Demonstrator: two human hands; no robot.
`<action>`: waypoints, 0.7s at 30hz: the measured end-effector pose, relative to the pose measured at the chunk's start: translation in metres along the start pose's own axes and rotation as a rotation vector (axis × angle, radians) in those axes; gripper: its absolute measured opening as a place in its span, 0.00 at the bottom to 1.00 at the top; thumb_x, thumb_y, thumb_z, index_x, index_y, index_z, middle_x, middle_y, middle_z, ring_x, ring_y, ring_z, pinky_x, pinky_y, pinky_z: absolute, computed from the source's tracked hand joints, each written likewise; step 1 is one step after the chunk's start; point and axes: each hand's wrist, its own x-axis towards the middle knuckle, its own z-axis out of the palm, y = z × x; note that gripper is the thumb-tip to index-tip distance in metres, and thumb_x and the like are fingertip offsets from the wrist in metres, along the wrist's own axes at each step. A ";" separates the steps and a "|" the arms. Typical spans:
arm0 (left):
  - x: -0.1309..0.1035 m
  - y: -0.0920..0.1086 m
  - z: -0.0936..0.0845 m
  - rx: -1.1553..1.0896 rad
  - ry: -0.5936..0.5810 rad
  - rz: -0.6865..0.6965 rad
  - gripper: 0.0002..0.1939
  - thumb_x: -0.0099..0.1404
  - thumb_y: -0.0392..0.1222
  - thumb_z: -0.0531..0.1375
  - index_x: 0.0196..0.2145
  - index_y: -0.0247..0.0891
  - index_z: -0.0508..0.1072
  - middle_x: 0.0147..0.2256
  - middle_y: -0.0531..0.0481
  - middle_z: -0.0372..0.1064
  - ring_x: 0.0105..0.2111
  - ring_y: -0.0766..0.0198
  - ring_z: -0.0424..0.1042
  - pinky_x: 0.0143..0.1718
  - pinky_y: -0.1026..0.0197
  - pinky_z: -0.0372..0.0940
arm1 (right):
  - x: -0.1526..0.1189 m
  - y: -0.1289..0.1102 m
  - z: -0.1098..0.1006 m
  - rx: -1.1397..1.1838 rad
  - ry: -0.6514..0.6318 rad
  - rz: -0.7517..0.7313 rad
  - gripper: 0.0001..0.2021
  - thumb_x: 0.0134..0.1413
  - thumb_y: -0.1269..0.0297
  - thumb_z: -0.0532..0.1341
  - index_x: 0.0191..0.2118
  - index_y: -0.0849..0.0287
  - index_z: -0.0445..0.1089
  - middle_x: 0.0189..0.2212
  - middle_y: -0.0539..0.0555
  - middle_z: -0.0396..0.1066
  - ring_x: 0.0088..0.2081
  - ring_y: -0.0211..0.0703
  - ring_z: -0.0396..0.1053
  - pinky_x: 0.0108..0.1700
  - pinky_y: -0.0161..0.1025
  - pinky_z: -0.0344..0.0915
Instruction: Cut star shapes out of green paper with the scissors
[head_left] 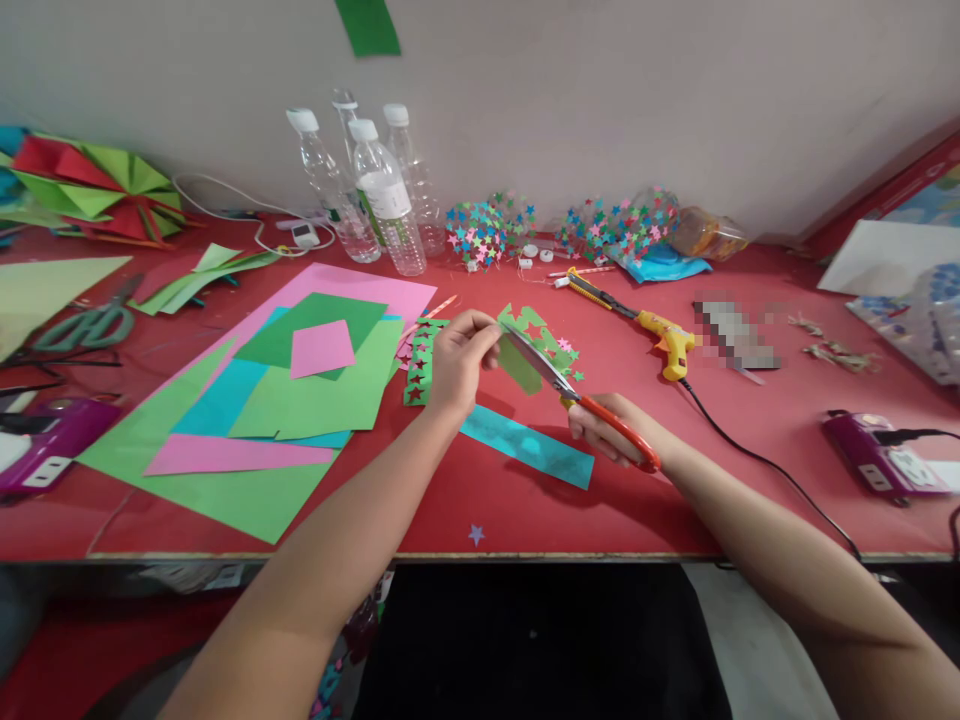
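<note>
My left hand (466, 362) is closed in a pinch near the tip of the scissors; what it holds is too small to make out. In my right hand (606, 428) are red-handled scissors (615, 430), their blades pointing up and left toward my left fingertips. Green paper scraps with star cut-outs (534, 325) lie just behind the blades. A green strip with star-shaped holes (417, 378) is beside my left hand. Below both hands lies a blue paper strip (529, 447). One small purple star (476, 535) rests near the table's front edge.
Coloured paper sheets (330, 400) spread over the left. Plastic bottles (386, 190) and star-filled containers (480, 230) stand along the wall. A yellow glue gun (675, 345) with a black cord, a cutter (592, 290) and a purple power socket (885, 455) are on the right.
</note>
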 end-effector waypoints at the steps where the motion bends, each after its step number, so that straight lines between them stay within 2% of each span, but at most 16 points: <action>1: 0.000 -0.001 0.000 -0.002 0.002 -0.003 0.04 0.53 0.38 0.61 0.22 0.39 0.69 0.16 0.58 0.62 0.15 0.74 0.59 0.17 0.69 0.56 | 0.000 0.001 0.000 0.002 -0.009 -0.006 0.24 0.56 0.41 0.55 0.25 0.59 0.63 0.08 0.42 0.54 0.10 0.29 0.50 0.13 0.30 0.48; 10: -0.003 -0.004 0.005 -0.015 0.049 -0.033 0.05 0.53 0.38 0.62 0.21 0.40 0.71 0.16 0.58 0.60 0.18 0.72 0.59 0.20 0.67 0.56 | 0.002 0.010 0.002 0.033 -0.036 -0.046 0.26 0.57 0.38 0.52 0.28 0.60 0.64 0.10 0.43 0.56 0.11 0.31 0.54 0.15 0.31 0.54; 14: -0.003 -0.005 0.005 0.011 0.057 -0.019 0.05 0.53 0.38 0.62 0.22 0.40 0.71 0.19 0.57 0.60 0.20 0.71 0.59 0.24 0.66 0.57 | 0.002 0.010 0.002 0.021 -0.021 -0.045 0.26 0.55 0.37 0.54 0.28 0.59 0.64 0.10 0.43 0.56 0.11 0.31 0.53 0.14 0.31 0.52; 18: 0.000 -0.011 0.004 0.051 0.084 0.062 0.03 0.53 0.39 0.63 0.23 0.40 0.73 0.27 0.54 0.65 0.31 0.67 0.65 0.37 0.64 0.62 | 0.003 0.010 0.002 0.041 -0.018 -0.039 0.27 0.54 0.36 0.53 0.28 0.59 0.64 0.10 0.43 0.56 0.11 0.31 0.54 0.14 0.31 0.52; 21: 0.000 -0.019 0.006 0.038 0.089 0.057 0.02 0.52 0.39 0.64 0.23 0.41 0.74 0.34 0.52 0.67 0.40 0.65 0.67 0.45 0.61 0.62 | 0.003 0.010 0.004 0.048 -0.021 -0.037 0.27 0.55 0.36 0.52 0.28 0.59 0.64 0.10 0.42 0.56 0.10 0.31 0.55 0.15 0.31 0.53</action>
